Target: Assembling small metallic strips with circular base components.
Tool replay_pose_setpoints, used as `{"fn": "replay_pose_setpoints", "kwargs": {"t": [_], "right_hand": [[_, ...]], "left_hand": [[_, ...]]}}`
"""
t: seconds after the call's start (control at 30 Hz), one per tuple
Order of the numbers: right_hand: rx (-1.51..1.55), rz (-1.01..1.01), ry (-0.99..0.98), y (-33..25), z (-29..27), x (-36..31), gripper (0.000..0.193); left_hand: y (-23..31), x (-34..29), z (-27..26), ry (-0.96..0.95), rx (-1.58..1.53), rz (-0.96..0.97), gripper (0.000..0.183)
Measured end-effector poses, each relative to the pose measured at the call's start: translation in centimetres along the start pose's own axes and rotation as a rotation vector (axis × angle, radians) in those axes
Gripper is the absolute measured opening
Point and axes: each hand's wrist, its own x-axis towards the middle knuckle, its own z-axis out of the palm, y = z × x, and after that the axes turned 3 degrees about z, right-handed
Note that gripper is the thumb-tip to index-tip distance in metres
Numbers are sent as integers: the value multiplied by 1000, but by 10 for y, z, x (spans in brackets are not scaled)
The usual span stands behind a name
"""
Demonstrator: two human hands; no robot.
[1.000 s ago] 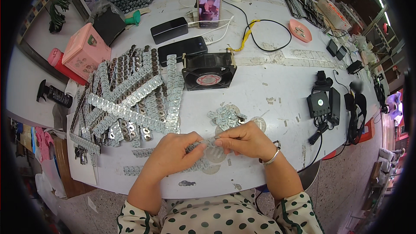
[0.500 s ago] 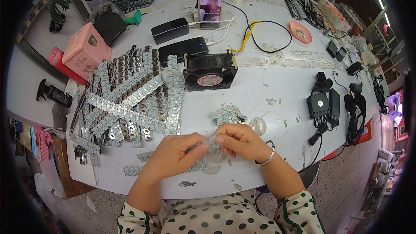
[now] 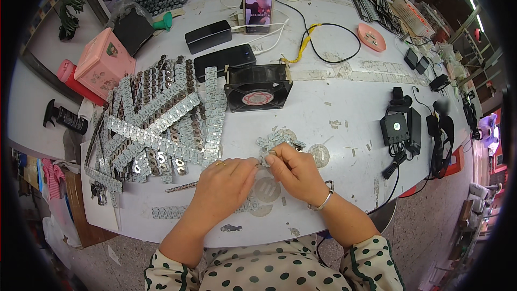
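Note:
My left hand [image 3: 225, 187] is closed with its fingertips together. A narrow strip of metal links [image 3: 182, 187], seen edge-on, runs into it from the left, and the palm hides the rest of that strip. Right beside those fingertips, my right hand [image 3: 295, 177] pinches a small silvery metal link piece [image 3: 263, 158] between thumb and forefinger. Just beyond it lies a small heap of loose metal links [image 3: 279, 139]. Another flat strip of links [image 3: 168, 212] rests on the table near my left forearm, partly covered by it.
A large pile of link strips [image 3: 156, 129] covers the left side. A black fan [image 3: 258, 89], black phone [image 3: 225, 61], dark box [image 3: 208, 36] and propped-up lit phone [image 3: 258, 8] stand beyond. Black adapters with cables [image 3: 396, 129] lie right; a pink dish [image 3: 371, 37] sits far right.
The strip near my left hand lay flat and now shows its edge. My fingertips have drawn slightly apart, and my right hand has moved a little farther forward, nearer the loose heap.

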Motion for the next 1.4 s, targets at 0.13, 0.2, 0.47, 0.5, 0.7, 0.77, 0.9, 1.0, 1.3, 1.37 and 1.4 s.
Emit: {"fn": "replay_pose_setpoints", "kwargs": {"t": [0.13, 0.2, 0.47, 0.5, 0.7, 0.77, 0.9, 1.0, 1.3, 1.37, 1.4], "right_hand": [[9, 56, -8, -2, 1, -1, 19], [-8, 21, -2, -2, 2, -1, 19], [226, 203, -4, -6, 3, 0, 19], [228, 206, -7, -5, 4, 0, 19], [272, 197, -10, -6, 6, 0, 18], [328, 236, 20, -7, 6, -1, 18], [352, 256, 17, -7, 3, 0, 18], [307, 339, -25, -9, -5, 5, 17], [-294, -38, 48, 8, -23, 6, 19], [32, 145, -146, -1, -22, 3, 19], [31, 145, -144, 0, -23, 3, 19]], "left_hand": [[1, -1, 4, 33, 71, -6, 13], [-1, -1, 5, 47, 92, -20, 13], [-2, 5, 8, 168, 102, -16, 12], [-3, 5, 8, 165, 102, -21, 12], [-2, 4, 13, 178, 142, 18, 16], [0, 4, 13, 159, 113, 21, 17], [0, 4, 13, 131, 142, 34, 18], [-1, 3, 11, 97, 190, 27, 19], [-2, 1, 3, -20, 125, -112, 15], [-1, 0, -1, -161, -52, -292, 16], [0, 0, -3, -162, -53, -290, 16]]}}
